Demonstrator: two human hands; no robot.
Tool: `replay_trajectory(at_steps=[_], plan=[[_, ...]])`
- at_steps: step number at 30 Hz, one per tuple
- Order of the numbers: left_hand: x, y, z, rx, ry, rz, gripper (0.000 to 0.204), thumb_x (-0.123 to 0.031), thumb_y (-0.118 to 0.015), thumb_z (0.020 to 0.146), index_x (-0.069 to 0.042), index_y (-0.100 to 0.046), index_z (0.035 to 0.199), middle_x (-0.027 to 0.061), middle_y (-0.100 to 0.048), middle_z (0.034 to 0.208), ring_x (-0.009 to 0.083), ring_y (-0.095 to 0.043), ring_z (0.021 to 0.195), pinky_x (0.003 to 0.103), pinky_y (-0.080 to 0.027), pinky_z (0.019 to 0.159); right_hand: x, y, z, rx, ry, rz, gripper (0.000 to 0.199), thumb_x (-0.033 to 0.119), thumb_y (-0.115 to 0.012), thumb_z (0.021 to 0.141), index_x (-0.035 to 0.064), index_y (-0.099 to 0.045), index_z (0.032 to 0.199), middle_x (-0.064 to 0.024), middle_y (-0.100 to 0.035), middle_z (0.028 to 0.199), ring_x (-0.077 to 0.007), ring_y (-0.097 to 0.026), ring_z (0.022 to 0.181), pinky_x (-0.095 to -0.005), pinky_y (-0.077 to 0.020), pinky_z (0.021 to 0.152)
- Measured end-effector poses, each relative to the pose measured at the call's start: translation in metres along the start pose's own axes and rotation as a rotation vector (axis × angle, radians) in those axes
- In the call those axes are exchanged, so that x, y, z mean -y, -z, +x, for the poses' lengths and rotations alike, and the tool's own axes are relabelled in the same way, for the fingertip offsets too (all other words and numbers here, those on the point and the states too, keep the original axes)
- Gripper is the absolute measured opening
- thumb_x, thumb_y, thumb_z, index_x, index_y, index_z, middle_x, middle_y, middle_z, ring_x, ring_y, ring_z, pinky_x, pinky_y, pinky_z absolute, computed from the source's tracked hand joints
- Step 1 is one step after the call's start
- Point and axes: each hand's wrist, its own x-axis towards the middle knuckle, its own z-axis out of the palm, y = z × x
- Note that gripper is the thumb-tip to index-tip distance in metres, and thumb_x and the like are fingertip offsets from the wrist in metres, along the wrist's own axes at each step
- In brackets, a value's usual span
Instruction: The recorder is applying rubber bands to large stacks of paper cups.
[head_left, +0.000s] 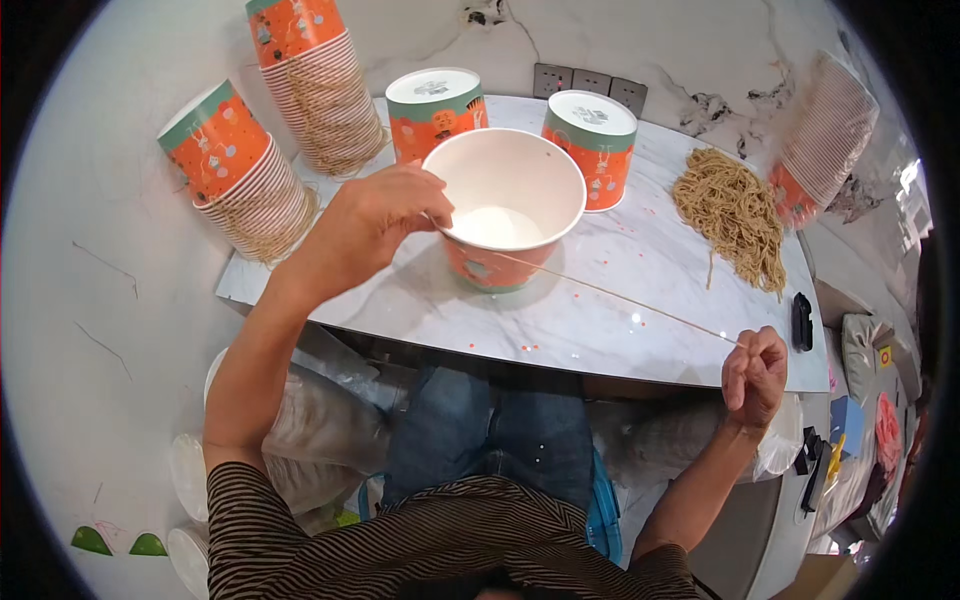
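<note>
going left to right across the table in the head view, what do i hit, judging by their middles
Shorter leaning stack of orange tubs, taller stack of orange tubs, upturned tub, open tub, another upturned tub, pile of tan string, plastic-wrapped stack.

ok so the open tub point(505, 165) is plain white inside, orange with a green band outside. String point(620, 296) is tan, bench point(395, 305) is white with grey marbling, shirt point(450, 540) is dark-and-tan striped, jeans point(540, 425) are just blue.
</note>
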Motion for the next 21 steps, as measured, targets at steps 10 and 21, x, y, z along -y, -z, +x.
replay_trajectory(at_steps=[10,21], plan=[[-0.054,-0.054,-0.01,-0.278,-0.462,0.199,0.022,-0.003,-0.07,0.083,0.001,-0.072,0.104,0.017,-0.073,0.108,0.0342,-0.072,0.101,0.045,-0.061,0.087,0.023,-0.128,0.118,0.132,0.332,0.05,0.055,-0.003,-0.048,0.102,-0.0028,-0.041,0.157,-0.029,-0.05,0.154,-0.0331,-0.075,0.108,-0.0257,-0.0622,0.065],[-0.058,-0.097,0.047,-0.155,-0.018,0.27,0.038,-0.004,-0.065,0.086,0.003,-0.066,0.123,0.0229,-0.07,0.119,0.0371,-0.068,0.109,0.046,-0.055,0.095,0.038,-0.143,0.214,-0.3,0.422,-0.485,0.03,0.021,-0.073,0.101,0.0005,-0.074,0.124,-0.0147,-0.078,0.114,-0.0208,-0.078,0.097,-0.0275,-0.0618,0.076]])
